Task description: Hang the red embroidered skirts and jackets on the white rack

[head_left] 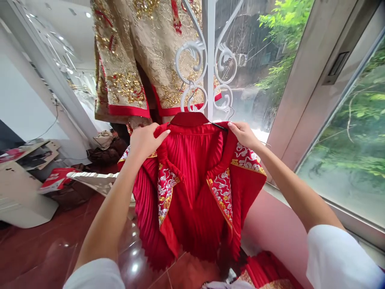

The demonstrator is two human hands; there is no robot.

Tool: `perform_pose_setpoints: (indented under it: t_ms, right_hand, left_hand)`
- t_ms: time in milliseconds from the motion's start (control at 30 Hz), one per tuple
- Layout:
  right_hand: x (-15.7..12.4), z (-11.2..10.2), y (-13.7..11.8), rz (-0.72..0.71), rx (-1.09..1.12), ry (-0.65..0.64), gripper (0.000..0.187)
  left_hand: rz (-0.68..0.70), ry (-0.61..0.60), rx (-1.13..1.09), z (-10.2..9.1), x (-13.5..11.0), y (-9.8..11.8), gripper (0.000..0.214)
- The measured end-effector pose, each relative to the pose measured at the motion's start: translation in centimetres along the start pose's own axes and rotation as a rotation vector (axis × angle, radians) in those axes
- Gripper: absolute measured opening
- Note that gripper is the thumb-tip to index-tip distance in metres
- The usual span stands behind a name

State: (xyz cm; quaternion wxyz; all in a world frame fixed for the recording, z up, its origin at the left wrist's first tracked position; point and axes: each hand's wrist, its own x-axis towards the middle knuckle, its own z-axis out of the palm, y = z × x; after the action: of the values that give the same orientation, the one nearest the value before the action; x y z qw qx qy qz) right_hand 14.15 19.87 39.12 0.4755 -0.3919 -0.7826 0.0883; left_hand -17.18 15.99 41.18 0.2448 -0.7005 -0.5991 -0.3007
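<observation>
A red pleated garment with silver and gold embroidered panels hangs on a hanger hooked onto a white scrolled metal stand. My left hand grips the garment's top edge on the left, fingers closed over the cloth. At the right, my right hand pinches the waistband beside the hanger's dark arm. Both arms reach forward in white sleeves.
A gold and red embroidered robe hangs behind and above the stand. A large window with green foliage fills the right. White boxes and papers lie on the glossy red floor at left. More red cloth lies below.
</observation>
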Motion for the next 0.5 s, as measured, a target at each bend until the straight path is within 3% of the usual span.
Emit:
perform_pose_setpoints:
  t_ms: [100,200,267,333,400,500]
  right_hand:
    - [-0.2,0.4,0.6,0.003,0.012,0.182,0.061]
    - [0.2,0.9,0.6,0.004,0.005,0.323,0.063]
    - [0.6,1.3,0.2,-0.005,-0.019,0.369,0.062]
    - [0.7,1.6,-0.3,-0.046,-0.075,0.356,0.061]
    - [0.3,1.6,-0.7,-0.113,-0.157,0.29,0.053]
    - [-0.8,1.4,-1.2,-0.17,-0.296,0.192,0.04]
  left_hand:
    - [-0.02,-0.157,-0.172,0.0,0.5,-2.2,0.053]
    - [0.043,-0.408,-0.517,0.2,2.3,-3.3,0.059]
    - [0.009,-0.596,-0.726,0.4,3.5,-3.4,0.058]
    - [-0.054,-0.695,-0.817,0.7,4.1,-3.1,0.057]
    - [-0.077,-0.633,-0.758,0.9,3.7,-2.5,0.059]
    - [-0.114,-0.218,-0.456,1.2,0.8,-1.0,0.054]
